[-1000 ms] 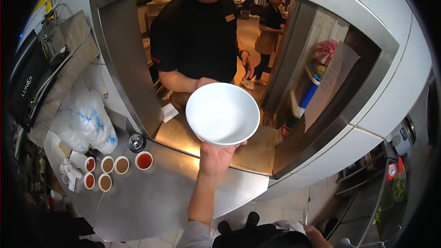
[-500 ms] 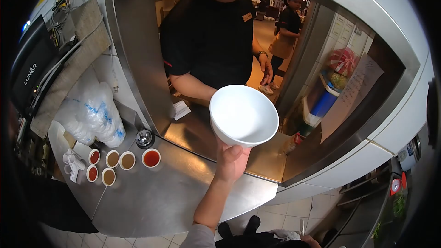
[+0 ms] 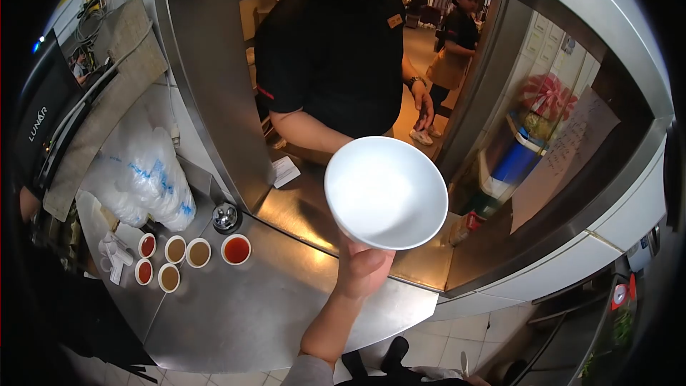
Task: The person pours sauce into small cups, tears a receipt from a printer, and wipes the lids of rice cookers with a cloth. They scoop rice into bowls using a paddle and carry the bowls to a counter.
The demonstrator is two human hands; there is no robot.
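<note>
1. A brushed stainless-steel pass-through window frame (image 3: 207,100) fills the upper half of the frame; a co-worker in a black short-sleeved shirt (image 3: 336,50) stands behind it at top centre, one forearm resting at the sill.
2. A smooth, reflective stainless-steel counter (image 3: 243,307) spreads across the lower left and runs into the window ledge.
3. A round, glossy white ceramic bowl (image 3: 386,193) sits at the centre of the frame, held up over the ledge; it is tilted, its open mouth turned toward the camera and up, its base pointing down and away. Its inside is plain white.
4. A crinkled clear plastic bag of stacked cups with blue print (image 3: 146,182) rests at the left, against the wall.
5. The left hand (image 3: 363,269), just below centre, is closed around the underside of the bowl, thumb at the near rim.
6. Six small round sauce dishes (image 3: 189,254), holding red and brown liquids, cluster at the lower left.
7. The right hand is out of the picture.
</note>
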